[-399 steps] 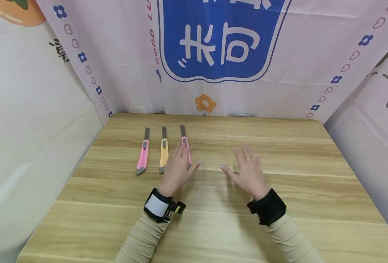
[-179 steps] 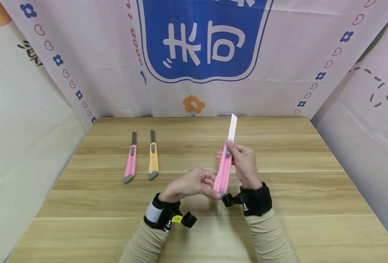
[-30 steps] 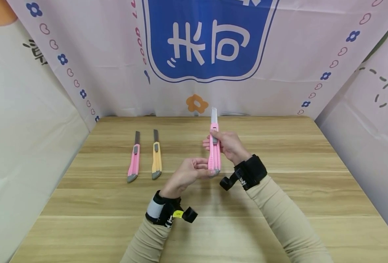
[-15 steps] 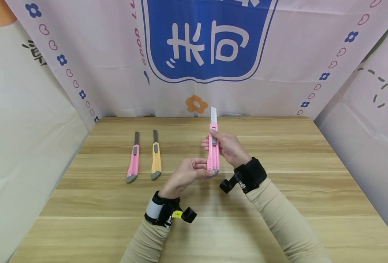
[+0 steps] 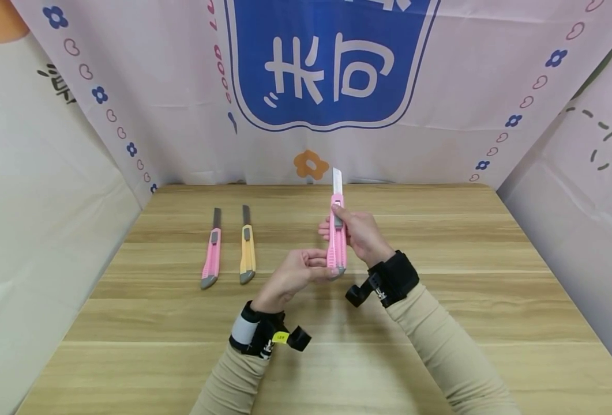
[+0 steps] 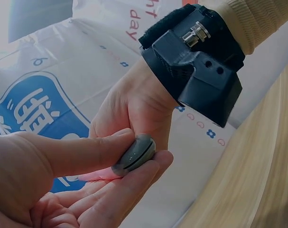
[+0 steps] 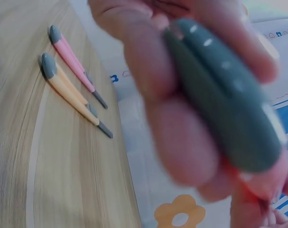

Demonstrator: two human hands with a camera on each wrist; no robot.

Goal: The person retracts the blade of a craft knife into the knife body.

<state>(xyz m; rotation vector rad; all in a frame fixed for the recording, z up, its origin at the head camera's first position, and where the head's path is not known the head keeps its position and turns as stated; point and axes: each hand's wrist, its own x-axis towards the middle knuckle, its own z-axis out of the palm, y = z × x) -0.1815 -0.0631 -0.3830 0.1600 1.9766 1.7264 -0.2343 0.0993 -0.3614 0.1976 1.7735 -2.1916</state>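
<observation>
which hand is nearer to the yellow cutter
Left. The left hand is right of the yellow cutter, pinching the lower end of the raised pink cutter; the right hand is farther right, gripping it higher up.

A small cloth-walled booth, fitted out like a recording station; the building around it cannot be told. A wood-grain table (image 5: 129,346) spreads across the lower half, down to six o'clock. At twelve o'clock hangs a printed curtain (image 5: 472,115) with a big blue badge (image 5: 328,63). A pale left panel (image 5: 41,219) closes nine o'clock, a pale right panel (image 5: 591,242) three. Black wrist cameras (image 5: 299,339) sit at five and six o'clock.
</observation>
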